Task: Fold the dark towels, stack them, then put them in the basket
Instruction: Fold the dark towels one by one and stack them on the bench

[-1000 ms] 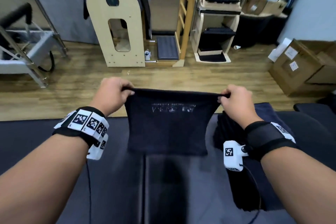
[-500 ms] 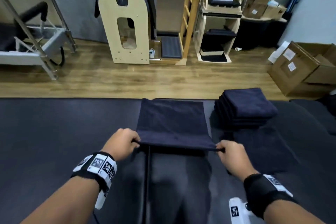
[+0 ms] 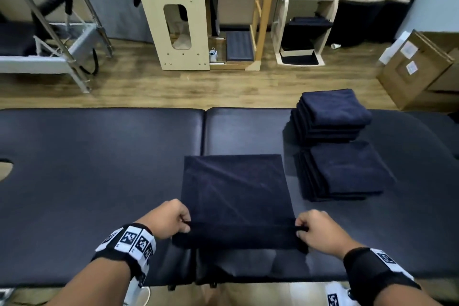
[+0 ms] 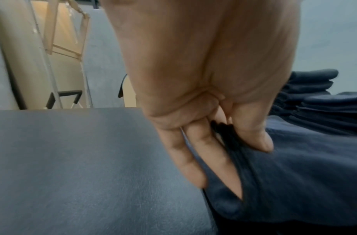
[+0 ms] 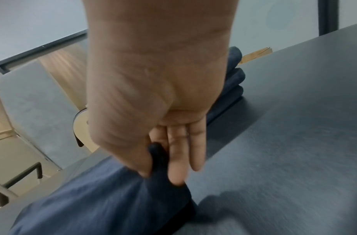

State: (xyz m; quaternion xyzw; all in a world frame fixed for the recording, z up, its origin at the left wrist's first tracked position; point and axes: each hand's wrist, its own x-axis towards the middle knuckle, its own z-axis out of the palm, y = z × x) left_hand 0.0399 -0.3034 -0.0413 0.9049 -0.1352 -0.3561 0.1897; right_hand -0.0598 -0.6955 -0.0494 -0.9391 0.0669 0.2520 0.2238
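Note:
A dark navy towel (image 3: 236,191) lies spread on the black padded table (image 3: 99,156), its far edge flat and its near edge lifted. My left hand (image 3: 171,221) pinches the near left corner between thumb and fingers (image 4: 252,135). My right hand (image 3: 315,228) pinches the near right corner, thumb against fingers (image 5: 175,159). The towel (image 4: 294,174) sags a little between both hands. To the right sit two stacks of folded dark towels, a far stack (image 3: 332,114) and a near stack (image 3: 342,171). No basket is in view.
The table's seam (image 3: 204,131) runs down its middle, and a face hole (image 3: 5,169) shows at the left edge. Beyond the table are a wooden floor, wooden exercise equipment (image 3: 178,15), a metal frame (image 3: 49,42) and cardboard boxes (image 3: 417,69).
Both hands have brought the towel down from chest height and laid it onto the table, drawing the held edge back toward me. The two folded stacks have come into view.

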